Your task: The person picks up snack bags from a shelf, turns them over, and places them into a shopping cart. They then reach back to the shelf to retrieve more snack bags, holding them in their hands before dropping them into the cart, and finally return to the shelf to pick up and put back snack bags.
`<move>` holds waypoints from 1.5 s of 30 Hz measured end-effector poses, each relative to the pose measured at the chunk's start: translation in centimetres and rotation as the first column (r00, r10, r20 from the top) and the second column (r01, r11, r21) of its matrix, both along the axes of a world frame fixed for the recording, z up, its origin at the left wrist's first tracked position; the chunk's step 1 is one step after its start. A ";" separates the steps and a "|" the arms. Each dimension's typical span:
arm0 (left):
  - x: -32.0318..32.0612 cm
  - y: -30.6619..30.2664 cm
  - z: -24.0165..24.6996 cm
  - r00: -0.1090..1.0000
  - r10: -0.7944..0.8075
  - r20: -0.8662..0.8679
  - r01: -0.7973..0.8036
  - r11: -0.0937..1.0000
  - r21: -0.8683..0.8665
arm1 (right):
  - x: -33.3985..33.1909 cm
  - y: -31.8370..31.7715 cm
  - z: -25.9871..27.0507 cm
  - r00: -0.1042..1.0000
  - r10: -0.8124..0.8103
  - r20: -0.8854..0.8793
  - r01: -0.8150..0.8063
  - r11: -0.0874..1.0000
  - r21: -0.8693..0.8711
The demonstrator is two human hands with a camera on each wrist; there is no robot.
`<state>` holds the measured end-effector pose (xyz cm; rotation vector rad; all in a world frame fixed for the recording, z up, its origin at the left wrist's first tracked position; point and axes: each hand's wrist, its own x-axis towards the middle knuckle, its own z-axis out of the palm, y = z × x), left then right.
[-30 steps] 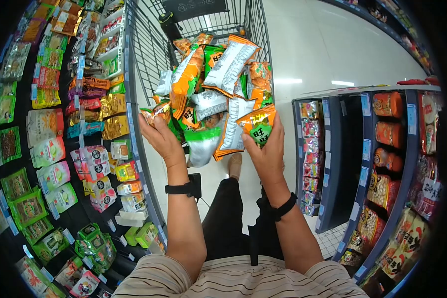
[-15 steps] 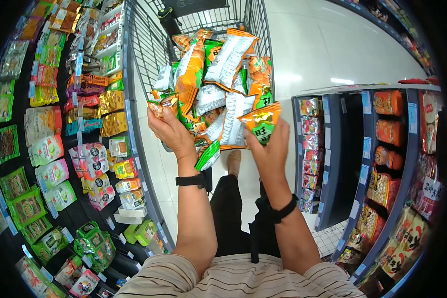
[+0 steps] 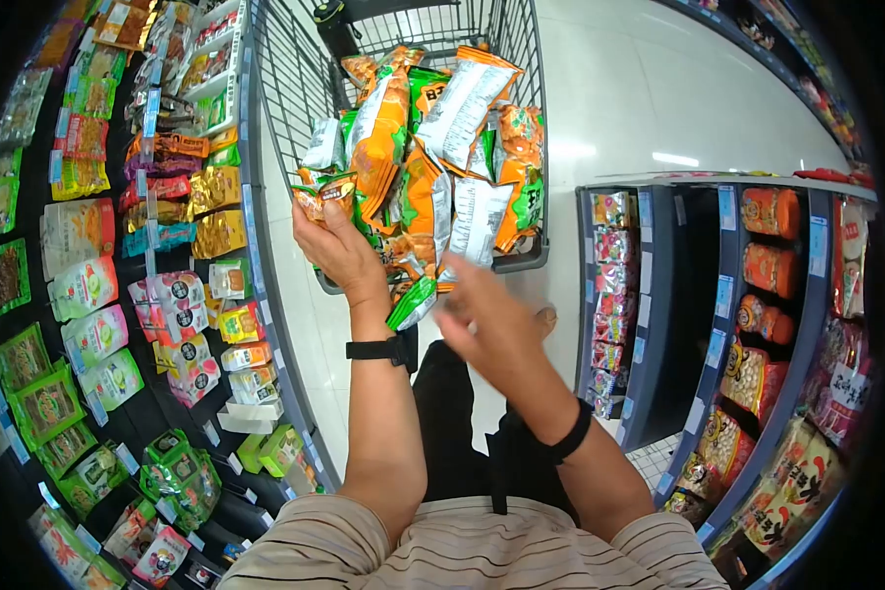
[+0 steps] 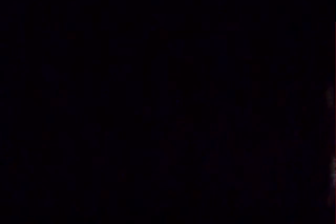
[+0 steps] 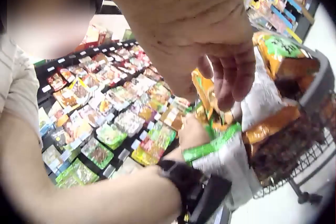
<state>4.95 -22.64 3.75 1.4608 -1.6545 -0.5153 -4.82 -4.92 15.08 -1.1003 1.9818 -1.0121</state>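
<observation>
Orange, green and silver snack packets (image 3: 383, 147) are heaped at the near end of a shopping cart (image 3: 526, 258). My left hand (image 3: 342, 258) grips a small orange packet (image 3: 326, 195) at the heap's left edge. A green-striped packet (image 3: 413, 303) hangs beside that wrist. My right hand (image 3: 486, 324), blurred, is just below the heap with nothing visible in it. In the right wrist view the right hand's fingers (image 5: 236, 74) hang loosely bent near a green-and-silver packet (image 5: 223, 161). The left wrist view is almost wholly black.
Shelves of packaged snacks (image 3: 88, 285) run along the left, close to the cart. On the right stands another shelf unit (image 3: 673, 315) with orange jars (image 3: 769, 213) and bags. Pale floor (image 3: 609, 88) lies beyond the cart's right side. A dark bottle (image 3: 334, 28) is at the cart's far end.
My right hand has let go of the orange-and-green packet and moved left and down. That packet now lies on the heap's right side. My left hand stays at the left edge.
</observation>
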 end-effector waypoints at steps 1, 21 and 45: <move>0.0 -0.1 -0.2 1.000 0.005 0.000 -0.005 1.000 -0.003 | 1.1 0.4 -1.2 0.998 0.056 0.011 -0.057 0.998 0.042; 4.7 -1.3 1.2 0.965 -0.072 -0.251 0.124 0.972 0.199 | 0.9 -1.5 -0.8 0.968 0.227 -0.109 -0.238 0.967 -0.096; 5.2 3.7 4.3 0.759 -0.427 0.492 0.537 0.838 -0.102 | -8.1 21.0 -10.5 0.409 -0.772 0.487 0.756 0.585 0.293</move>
